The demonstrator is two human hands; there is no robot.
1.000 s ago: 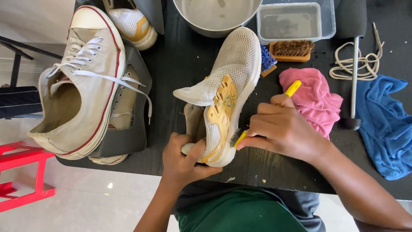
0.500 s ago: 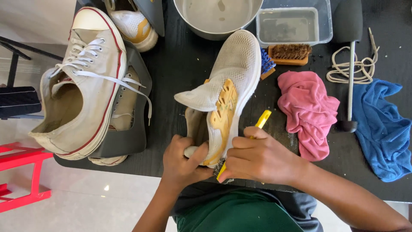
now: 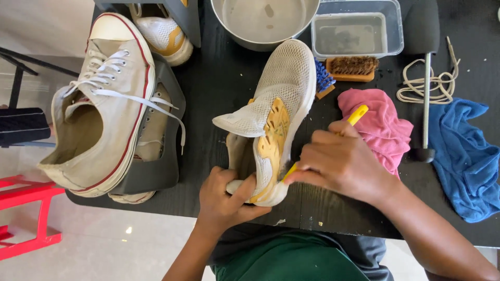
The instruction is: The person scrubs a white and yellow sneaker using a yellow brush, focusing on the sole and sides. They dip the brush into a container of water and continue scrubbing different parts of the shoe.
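left hand (image 3: 226, 195) clamps the heel of a light, soft mesh sneaker (image 3: 276, 119) on the black table (image 3: 219, 88); right hand (image 3: 341, 161) grips a yellow brush (image 3: 357, 115) at its sole, where it is likely stiffest.

This looks like a shoe-cleaning workshop. A black worktop (image 3: 219, 93) carries a canvas sneaker (image 3: 99, 104) on a stand at the left, a metal basin (image 3: 265, 21) and a clear water tub (image 3: 357, 31) at the far edge, a bristle brush (image 3: 353, 67), and pink (image 3: 383, 127) and blue (image 3: 463, 156) rags at the right.
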